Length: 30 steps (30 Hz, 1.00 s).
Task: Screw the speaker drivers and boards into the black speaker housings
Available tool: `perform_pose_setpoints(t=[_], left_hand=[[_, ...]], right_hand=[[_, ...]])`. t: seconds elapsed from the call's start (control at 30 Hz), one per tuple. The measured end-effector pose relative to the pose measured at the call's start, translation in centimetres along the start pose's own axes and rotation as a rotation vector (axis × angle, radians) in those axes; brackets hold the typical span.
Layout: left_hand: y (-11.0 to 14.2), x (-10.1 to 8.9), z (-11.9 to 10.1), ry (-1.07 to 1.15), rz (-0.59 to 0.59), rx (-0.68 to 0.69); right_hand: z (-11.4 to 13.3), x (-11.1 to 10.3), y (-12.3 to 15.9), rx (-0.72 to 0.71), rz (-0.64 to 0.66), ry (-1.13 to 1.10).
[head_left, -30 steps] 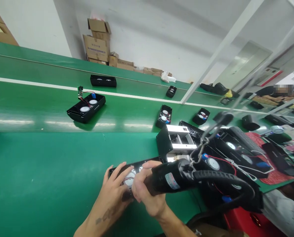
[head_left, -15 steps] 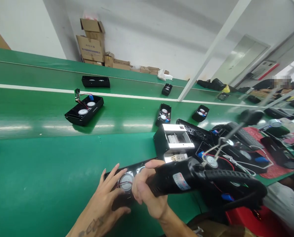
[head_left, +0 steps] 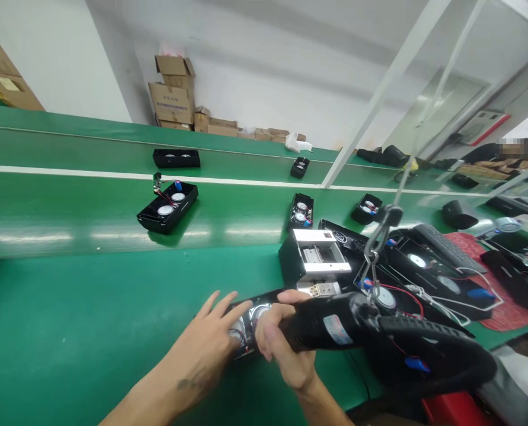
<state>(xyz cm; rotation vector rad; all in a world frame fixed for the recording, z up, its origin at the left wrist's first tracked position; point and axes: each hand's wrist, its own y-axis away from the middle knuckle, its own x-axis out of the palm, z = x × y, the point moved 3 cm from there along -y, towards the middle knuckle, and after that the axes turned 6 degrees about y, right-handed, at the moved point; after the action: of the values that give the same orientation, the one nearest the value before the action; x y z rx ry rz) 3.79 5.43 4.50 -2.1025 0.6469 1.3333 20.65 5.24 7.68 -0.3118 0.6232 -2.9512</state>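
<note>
Wrapped around the black barrel of an electric screwdriver point(head_left: 330, 322) is my right hand point(head_left: 285, 337). The tool hangs from a metal hook and its bit end is hidden by my fingers. Below it lies a black speaker housing point(head_left: 270, 297) with two round drivers and wires. My left hand point(head_left: 217, 331) rests over the left part of this housing, fingers stretched and apart; its thumb is hidden. Just beyond the housing stands a black and silver screw feeder point(head_left: 314, 257).
Several open speaker housings, one of them a black housing point(head_left: 168, 207) with a raised circuit board, sit on the green conveyor point(head_left: 90, 207). More speaker parts and cables crowd the right, by a red mat point(head_left: 480, 284). Cardboard boxes point(head_left: 172, 97) stand at the back wall.
My left hand has shifted right and further over the speaker housing. The screwdriver's grip and position over the housing stay much the same, while the whole view has turned slightly left.
</note>
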Motion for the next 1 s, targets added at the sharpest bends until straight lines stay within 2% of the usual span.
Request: perform_pose_setpoints(t=[0.1,0.17,0.23,0.3,0.4,0.47,0.53,0.67,0.73,0.77,0.83,0.9,1.0], left_hand=[[-2.1,1.7,-0.1,-0.085,0.09,0.083],[-2.2,2.6,0.4,-0.134,0.112,0.118],[-1.5,2.6,0.8,-0.141,0.114,0.15],[-0.8,1.4,1.0,-0.076,0.051,0.168],[-2.0,-2.0,0.8,0.144,-0.171,0.175],[-5.3,-4.3,0.3,0.261,-0.32,0.163],[-10.5,-5.6,-0.6,0.311,-0.436,0.116],[-21.0,-5.2,-2.2,0.334,-0.449,0.105],[-23.3,-4.6,-2.4,0.328,-0.425,0.112],[-23.3,-4.6,-2.3,0.324,-0.416,0.114],[-20.8,-4.8,-1.9,0.322,-0.405,0.114],[-15.6,-5.1,-1.2,0.306,-0.396,0.09],[-5.8,-4.1,0.2,0.144,-0.351,0.021]], right_hand=[[1.7,-0.9,1.0,0.039,-0.092,-0.108],[3.2,-2.1,1.5,0.05,-0.171,-0.125],[5.2,-4.0,1.4,-0.019,-0.231,-0.097],[7.3,-6.2,0.6,-0.124,-0.328,-0.031],[9.1,-9.7,-1.4,-0.234,-0.535,0.15],[9.0,-11.7,-2.9,-0.252,-0.585,0.279],[8.3,-13.0,-4.1,-0.263,-0.543,0.366],[6.6,-14.0,-5.1,-0.283,-0.466,0.418],[6.0,-14.1,-5.2,-0.273,-0.477,0.447],[5.7,-14.1,-5.3,-0.259,-0.486,0.463],[5.1,-14.1,-5.4,-0.214,-0.489,0.479],[4.7,-13.9,-5.5,-0.157,-0.466,0.472],[4.7,-13.4,-5.1,-0.066,-0.394,0.402]])
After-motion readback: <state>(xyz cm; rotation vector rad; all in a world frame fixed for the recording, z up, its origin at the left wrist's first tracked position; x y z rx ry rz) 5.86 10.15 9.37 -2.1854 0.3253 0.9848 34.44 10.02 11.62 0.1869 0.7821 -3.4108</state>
